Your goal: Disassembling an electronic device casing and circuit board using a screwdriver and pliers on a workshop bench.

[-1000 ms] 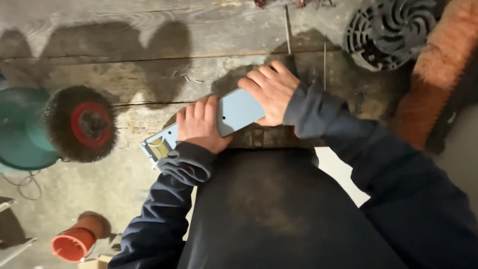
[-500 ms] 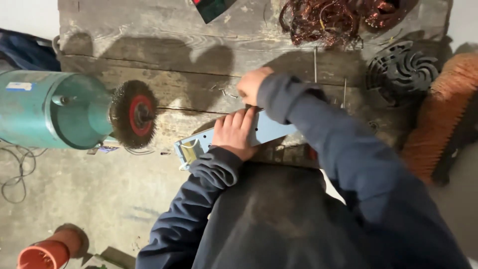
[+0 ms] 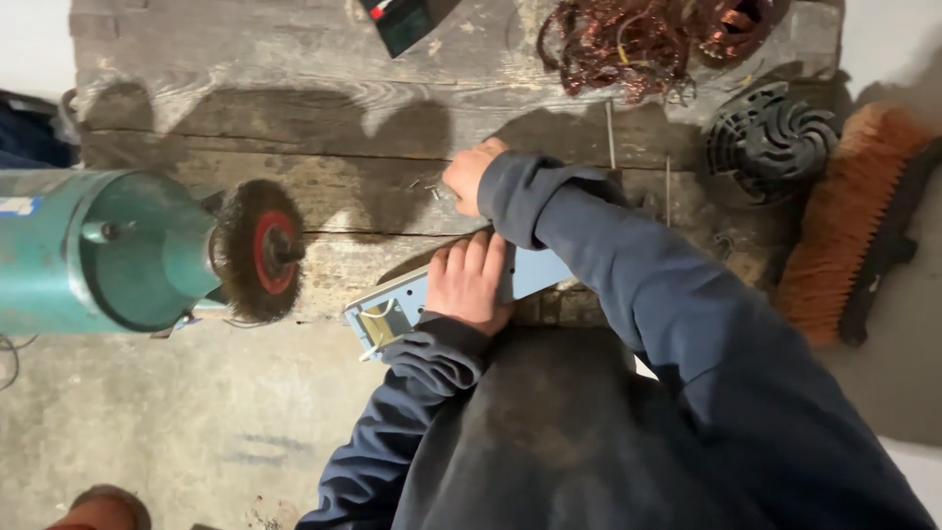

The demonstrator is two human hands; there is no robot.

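Plate: I am seeing a pale blue metal plate (image 3: 402,306) lying flat at the near edge of the wooden tabletop (image 3: 294,108), just right of the wire wheel (image 3: 260,250), its bracketed end poking out past the tabletop edge.
Left hand: my left hand (image 3: 469,283) is pressing palm-down on the plate's middle, fingers spread flat, pinning rather than gripping.
Right hand: my right hand (image 3: 469,175) is sitting beyond the plate from the wire wheel's side, curled into a fist on the boards; whether the grip is holding anything I cannot tell.
Handling: I am judging the plate stiff, thin and fairly light, with sharp edges and a painted face that could slide on the wood; the long edges near the middle look like the safest hold, away from the bracket.
Labels: a small pale rectangular sticker is showing on the green motor housing (image 3: 98,250) left of the wire wheel; a dark green box with a red patch (image 3: 402,20) is lying far beyond it.
Surroundings: copper wire tangle (image 3: 638,39), black fan cover (image 3: 770,137) and orange brush (image 3: 844,226) are sitting well right of the wire wheel.
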